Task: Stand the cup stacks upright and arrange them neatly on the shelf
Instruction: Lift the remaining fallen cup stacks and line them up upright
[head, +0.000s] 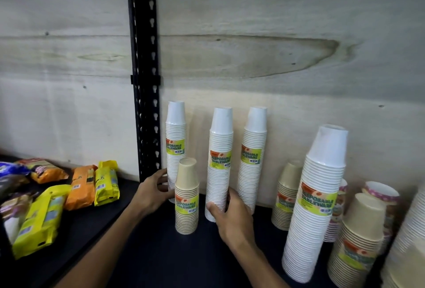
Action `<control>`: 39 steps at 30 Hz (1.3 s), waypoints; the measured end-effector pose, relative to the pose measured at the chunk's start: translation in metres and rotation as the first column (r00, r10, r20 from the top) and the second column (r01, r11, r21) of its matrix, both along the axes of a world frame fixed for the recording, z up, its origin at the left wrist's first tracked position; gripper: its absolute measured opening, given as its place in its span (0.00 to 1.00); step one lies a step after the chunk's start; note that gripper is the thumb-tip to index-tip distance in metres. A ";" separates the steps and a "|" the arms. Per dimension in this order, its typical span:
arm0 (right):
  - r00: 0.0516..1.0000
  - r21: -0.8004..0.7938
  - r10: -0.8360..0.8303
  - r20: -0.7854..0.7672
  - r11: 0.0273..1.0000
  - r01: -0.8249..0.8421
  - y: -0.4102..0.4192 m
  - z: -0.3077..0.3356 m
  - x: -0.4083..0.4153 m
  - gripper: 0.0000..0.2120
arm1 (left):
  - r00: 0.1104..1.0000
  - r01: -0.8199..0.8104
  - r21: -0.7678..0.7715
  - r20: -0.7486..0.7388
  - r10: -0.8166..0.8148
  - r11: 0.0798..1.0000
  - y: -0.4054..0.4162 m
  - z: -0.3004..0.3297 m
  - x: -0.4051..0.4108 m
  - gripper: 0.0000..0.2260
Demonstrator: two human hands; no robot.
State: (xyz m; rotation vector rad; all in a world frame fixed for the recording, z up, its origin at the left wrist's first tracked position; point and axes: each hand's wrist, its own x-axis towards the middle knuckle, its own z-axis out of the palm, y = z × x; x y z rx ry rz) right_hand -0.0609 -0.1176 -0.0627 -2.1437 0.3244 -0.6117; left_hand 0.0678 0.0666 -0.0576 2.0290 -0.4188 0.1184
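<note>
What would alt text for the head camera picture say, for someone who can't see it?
Two bare hands steady upright stacks of disposable cups on a dark shelf: the left hand at the short tan stack, the right hand gripping a tall white stack. More stacks stand to the right; snack packets lie left of a black post.

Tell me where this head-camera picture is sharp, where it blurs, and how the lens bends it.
Head view: sharpest at the centre, where the label on the tall white paper cup stack held by the right hand reads clearly; the beige and patterned cup stacks at the right edge smear; the snack packets at left are soft; the wide lens makes the black shelf upright lean; lighting is dim and even.
</note>
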 end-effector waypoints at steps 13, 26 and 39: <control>0.999 -0.019 -0.044 -0.012 0.999 0.044 0.006 0.003 0.008 0.17 | 0.983 -0.086 -0.070 -0.171 0.073 0.994 0.023 -0.005 -0.004 0.42; 0.956 0.126 -0.289 0.046 0.951 0.281 -0.019 0.010 -0.034 0.21 | 0.997 -0.064 -0.219 -0.051 0.054 0.974 0.001 0.001 -0.123 0.43; 0.946 0.143 -0.317 0.067 0.941 0.305 -0.033 -0.001 0.009 0.33 | 0.998 -0.039 -0.073 0.048 0.043 0.997 -0.015 -0.010 -0.097 0.31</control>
